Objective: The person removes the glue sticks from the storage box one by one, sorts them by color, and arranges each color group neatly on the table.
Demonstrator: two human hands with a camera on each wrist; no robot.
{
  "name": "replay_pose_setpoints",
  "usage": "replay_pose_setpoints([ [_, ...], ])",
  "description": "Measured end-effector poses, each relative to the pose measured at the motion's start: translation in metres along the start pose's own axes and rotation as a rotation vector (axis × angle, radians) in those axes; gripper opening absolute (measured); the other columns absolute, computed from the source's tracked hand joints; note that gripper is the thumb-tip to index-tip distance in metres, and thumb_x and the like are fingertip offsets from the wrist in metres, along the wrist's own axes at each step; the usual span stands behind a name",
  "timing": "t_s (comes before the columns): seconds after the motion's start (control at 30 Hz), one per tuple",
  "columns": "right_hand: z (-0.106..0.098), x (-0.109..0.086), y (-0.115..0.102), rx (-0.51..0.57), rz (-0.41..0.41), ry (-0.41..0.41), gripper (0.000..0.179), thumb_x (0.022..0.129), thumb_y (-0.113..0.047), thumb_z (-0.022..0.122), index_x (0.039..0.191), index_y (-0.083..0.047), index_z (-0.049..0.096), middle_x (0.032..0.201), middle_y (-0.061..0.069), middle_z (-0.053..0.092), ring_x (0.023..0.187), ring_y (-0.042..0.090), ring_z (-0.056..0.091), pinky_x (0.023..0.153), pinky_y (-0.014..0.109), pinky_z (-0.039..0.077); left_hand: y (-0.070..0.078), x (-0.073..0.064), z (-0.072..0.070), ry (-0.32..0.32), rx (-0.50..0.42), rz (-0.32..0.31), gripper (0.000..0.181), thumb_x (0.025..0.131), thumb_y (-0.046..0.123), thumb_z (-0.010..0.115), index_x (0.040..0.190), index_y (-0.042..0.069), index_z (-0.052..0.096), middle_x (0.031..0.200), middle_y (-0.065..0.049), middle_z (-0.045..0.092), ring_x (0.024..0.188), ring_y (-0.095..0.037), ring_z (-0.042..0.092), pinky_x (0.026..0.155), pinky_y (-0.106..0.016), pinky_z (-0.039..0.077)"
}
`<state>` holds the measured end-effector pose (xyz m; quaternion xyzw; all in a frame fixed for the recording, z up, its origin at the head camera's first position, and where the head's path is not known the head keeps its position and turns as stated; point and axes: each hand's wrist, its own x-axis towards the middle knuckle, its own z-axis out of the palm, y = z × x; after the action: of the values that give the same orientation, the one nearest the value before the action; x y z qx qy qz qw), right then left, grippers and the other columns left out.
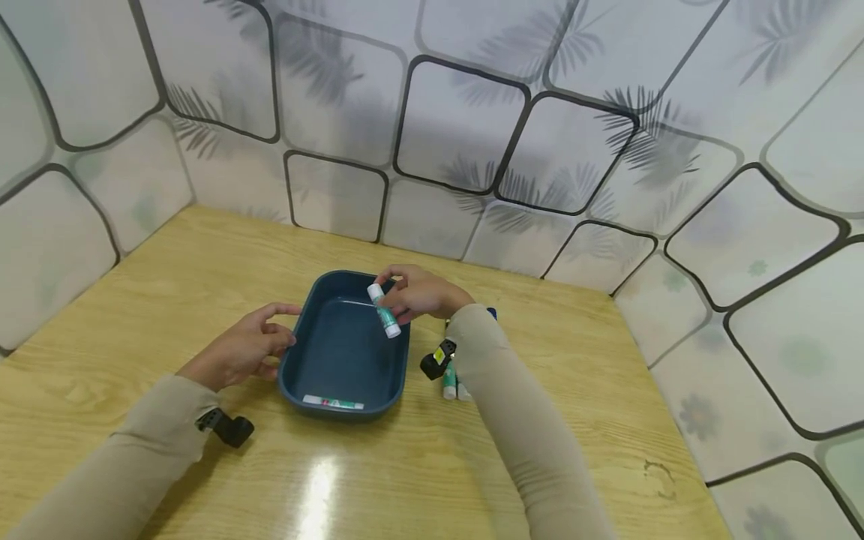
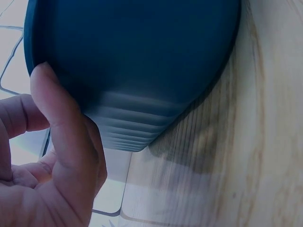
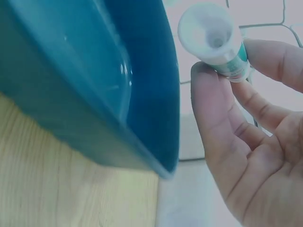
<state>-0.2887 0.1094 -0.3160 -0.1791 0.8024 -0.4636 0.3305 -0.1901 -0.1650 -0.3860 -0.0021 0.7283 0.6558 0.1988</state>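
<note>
A glue stick (image 1: 385,310) with white ends and a green label is pinched between the thumb and fingers of my right hand (image 1: 420,294). It is tilted above the right side of a dark blue plastic bin (image 1: 289,375). In the right wrist view, one white end of the glue stick (image 3: 208,33) faces the camera. My left hand (image 1: 246,346) is at the bin's left side, fingers loosely bent, and in the left wrist view a fingertip touches the rim. Inside the bin, another glue stick (image 1: 334,403) lies along the near wall.
Right of the bin, more glue sticks (image 1: 450,384) lie on the wooden table (image 1: 405,480), partly hidden under my right forearm. A blue end of something (image 1: 492,312) shows behind that sleeve. Patterned wall covering (image 1: 337,187) borders the table's back and sides.
</note>
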Motion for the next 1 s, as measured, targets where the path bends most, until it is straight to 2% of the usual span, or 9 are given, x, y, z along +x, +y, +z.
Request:
replay_pose_setpoints([
  [0.17,-0.012,-0.013,0.014,0.044,0.003,0.039,0.034,0.093,-0.010,0.063,0.125,-0.009,0.050,0.105,0.018,0.058,0.085,0.030,0.063,0.074,0.043,0.056,-0.002,0.000,0.002,-0.005,-0.006,0.001,0.057,0.097,-0.001,0.046,0.149,0.008,0.024,0.103,-0.015,0.050,0.078,-0.021,0.054,0.056,-0.032,0.051],
  [0.3,-0.022,-0.023,0.027,0.055,0.004,0.074,0.033,0.094,-0.010,0.063,0.125,-0.010,0.050,0.100,0.016,0.058,0.079,0.026,0.061,0.074,0.045,0.055,-0.003,-0.001,0.002,-0.006,-0.003,0.007,0.057,0.097,0.000,0.046,0.149,0.008,0.024,0.106,-0.017,0.050,0.079,-0.022,0.055,0.057,-0.033,0.052],
  [0.5,-0.035,-0.038,0.046,0.048,0.017,0.117,0.034,0.095,-0.012,0.062,0.126,-0.009,0.048,0.094,0.013,0.056,0.074,0.021,0.055,0.081,0.054,0.051,-0.005,-0.001,0.000,-0.004,0.004,0.012,0.057,0.097,0.000,0.047,0.149,0.008,0.025,0.104,-0.015,0.052,0.078,-0.022,0.056,0.057,-0.034,0.052],
  [0.73,-0.046,-0.057,0.065,0.030,0.043,0.160,0.036,0.096,-0.014,0.060,0.128,-0.008,0.046,0.096,0.013,0.057,0.074,0.023,0.057,0.078,0.050,0.052,-0.004,0.000,-0.001,-0.009,0.005,0.014,0.057,0.097,0.000,0.047,0.149,0.008,0.024,0.103,-0.015,0.051,0.079,-0.022,0.057,0.058,-0.034,0.052],
  [1.0,-0.058,-0.078,0.084,0.051,0.042,0.194,0.036,0.096,-0.011,0.059,0.128,-0.003,0.044,0.091,0.013,0.054,0.072,0.023,0.056,0.074,0.047,0.053,-0.001,0.001,0.000,-0.011,0.003,0.013,0.057,0.098,-0.001,0.045,0.149,0.008,0.023,0.104,-0.015,0.050,0.080,-0.022,0.057,0.059,-0.035,0.053],
])
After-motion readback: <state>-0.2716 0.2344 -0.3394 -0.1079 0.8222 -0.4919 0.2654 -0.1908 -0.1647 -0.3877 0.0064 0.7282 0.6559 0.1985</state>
